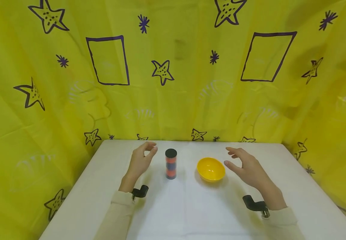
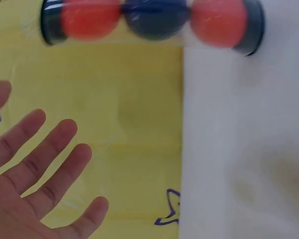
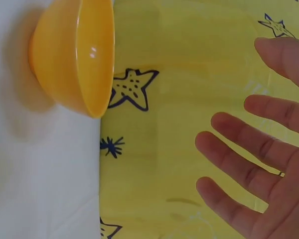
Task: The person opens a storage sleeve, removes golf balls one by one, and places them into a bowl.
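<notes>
A clear tube (image 1: 171, 164) with a black cap stands upright on the white table (image 1: 191, 206); it holds orange and dark blue balls (image 2: 154, 20). A yellow bowl (image 1: 211, 169) sits empty to its right. My left hand (image 1: 141, 159) hovers just left of the tube, fingers relaxed and holding nothing. In the left wrist view its fingers (image 2: 45, 164) are spread apart. My right hand (image 1: 246, 165) hovers right of the bowl (image 3: 74, 55), fingers (image 3: 239, 159) loosely spread, touching nothing.
A yellow cloth (image 1: 173, 73) printed with stars and rectangles walls the table at the back and on both sides. Small black wrist cameras (image 1: 139, 192) sit under both wrists.
</notes>
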### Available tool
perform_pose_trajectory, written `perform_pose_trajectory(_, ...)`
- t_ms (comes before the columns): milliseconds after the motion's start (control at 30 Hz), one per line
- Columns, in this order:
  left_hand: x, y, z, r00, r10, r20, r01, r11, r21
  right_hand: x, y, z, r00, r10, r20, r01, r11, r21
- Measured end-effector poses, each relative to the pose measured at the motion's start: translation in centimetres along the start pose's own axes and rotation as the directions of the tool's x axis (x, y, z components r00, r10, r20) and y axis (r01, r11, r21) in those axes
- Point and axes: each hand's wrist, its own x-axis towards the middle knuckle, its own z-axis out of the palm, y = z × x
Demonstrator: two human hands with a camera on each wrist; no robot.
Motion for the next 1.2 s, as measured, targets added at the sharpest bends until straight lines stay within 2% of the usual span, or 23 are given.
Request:
perform_pose_trajectory(167, -0.2, -0.7, 1.5, 0.999, 0.011, 0.031, -0.013, 0.999, 0.042, 0.0, -0.9, 0.7, 0.999, -0.042, 0.001, 0.042, 0.999, -0.031)
perform_pose_trajectory(300, -0.6, -1.1, 2.5, 0.992, -0.004, 0.123, -0.004, 0.998, 0.065, -0.2, -1.4, 1.1, 0.998, -0.064, 0.011, 0.064, 0.996, -0.054)
perform_pose_trajectory(400, -0.8, -1.1, 3.2, 0.976, -0.012, 0.217, -0.006, 0.997, 0.078, -0.3, -1.6, 1.6, 0.996, -0.083, 0.022, 0.084, 0.995, -0.047)
perform_pose_trajectory(500, -1.1, -1.2, 3.9, 0.952, -0.027, 0.306, 0.002, 0.997, 0.082, -0.3, -2.0, 2.1, 0.994, -0.106, 0.041, 0.107, 0.994, -0.026)
perform_pose_trajectory(600, -1.3, -1.3, 4.7, 0.931, -0.038, 0.362, 0.019, 0.998, 0.057, -0.2, -2.3, 2.6, 0.989, -0.131, 0.061, 0.131, 0.991, 0.005)
perform_pose_trajectory(700, -1.4, -1.4, 5.3, 0.928, -0.036, 0.370, 0.028, 0.999, 0.027, -0.1, -2.8, 3.0, 0.985, -0.157, 0.072, 0.154, 0.987, 0.045)
perform_pose_trajectory(867, -1.7, -1.4, 5.7, 0.941, -0.024, 0.336, 0.021, 1.000, 0.011, -0.1, -3.7, 3.4, 0.981, -0.170, 0.091, 0.163, 0.983, 0.078)
perform_pose_trajectory(1000, -1.8, -1.4, 5.9, 0.942, -0.017, 0.335, 0.016, 1.000, 0.008, -0.1, -4.3, 3.9, 0.981, -0.164, 0.102, 0.155, 0.984, 0.092)
perform_pose_trajectory(1200, -1.7, -1.1, 6.2, 0.931, 0.062, 0.360, -0.086, 0.995, 0.051, -0.1, -4.8, 4.4, 0.985, -0.153, 0.077, 0.144, 0.984, 0.105)
